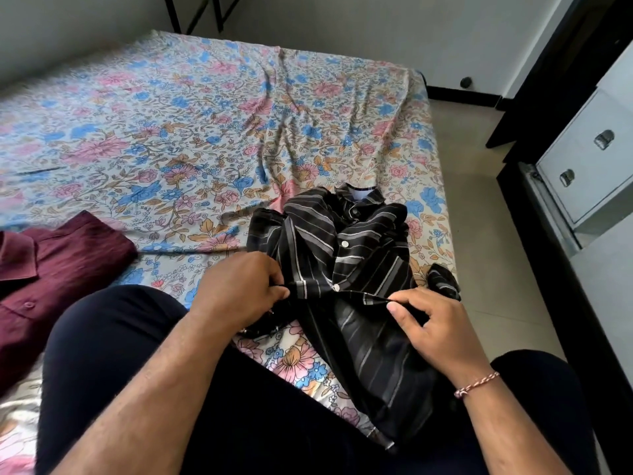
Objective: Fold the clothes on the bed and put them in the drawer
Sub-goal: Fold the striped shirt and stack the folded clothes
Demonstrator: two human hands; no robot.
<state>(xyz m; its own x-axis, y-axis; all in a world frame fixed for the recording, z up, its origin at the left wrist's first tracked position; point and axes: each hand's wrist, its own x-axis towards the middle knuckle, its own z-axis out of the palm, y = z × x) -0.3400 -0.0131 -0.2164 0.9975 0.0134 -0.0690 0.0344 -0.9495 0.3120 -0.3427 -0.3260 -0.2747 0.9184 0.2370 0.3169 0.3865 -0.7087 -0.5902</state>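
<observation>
A black shirt with grey and white stripes [342, 255] lies crumpled on the floral bed sheet [171, 138], near the bed's right edge, collar pointing away from me. My left hand [239, 286] pinches the shirt's left edge with curled fingers. My right hand [435, 323] pinches a fold of the same shirt between thumb and forefinger; a thread band sits on that wrist. A folded maroon shirt [58, 272] lies on the bed at the left. White drawers with metal handles [589, 166] stand at the right, beyond the floor strip.
My knees in dark trousers [109, 354] fill the foreground on the bed. A tiled floor strip [479, 186] runs between the bed and a dark wardrobe frame [548, 80]. Grey walls close the far side, with a black metal frame [202, 12] at the top left.
</observation>
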